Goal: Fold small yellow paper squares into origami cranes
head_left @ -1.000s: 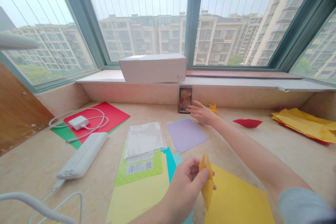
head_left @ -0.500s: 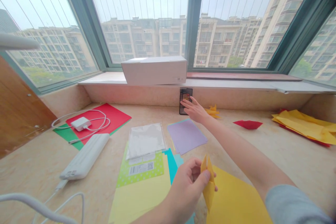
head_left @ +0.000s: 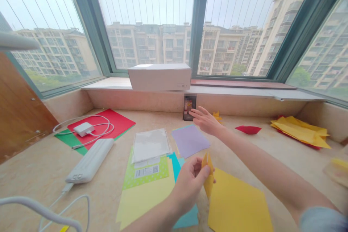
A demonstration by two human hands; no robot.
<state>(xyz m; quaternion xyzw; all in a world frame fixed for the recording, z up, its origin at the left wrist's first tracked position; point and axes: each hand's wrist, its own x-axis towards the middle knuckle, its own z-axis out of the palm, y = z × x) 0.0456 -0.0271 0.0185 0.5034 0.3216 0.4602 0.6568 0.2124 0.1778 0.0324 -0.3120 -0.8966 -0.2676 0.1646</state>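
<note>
My left hand [head_left: 190, 181] pinches a folded yellow-orange paper piece [head_left: 208, 174] upright above the coloured sheets. My right hand [head_left: 206, 119] is stretched forward with fingers spread, its fingertips at the front of a phone [head_left: 189, 107] that leans upright against the wall under the window sill. A lilac sheet [head_left: 190, 139] lies just below that hand. A large orange-yellow sheet [head_left: 239, 206] lies under my right forearm.
A white box [head_left: 160, 77] sits on the sill. A red sheet over a green one [head_left: 108, 121] carries a white charger and cable [head_left: 84, 128]. A white power bank [head_left: 91, 159], a clear sleeve [head_left: 150, 145], a red folded piece [head_left: 248, 129] and a yellow paper pile [head_left: 299, 130] lie around.
My right hand reached to the phone's screen and has drawn back slightly. The view has shifted a little to the right. My left hand keeps hold of the folded paper.
</note>
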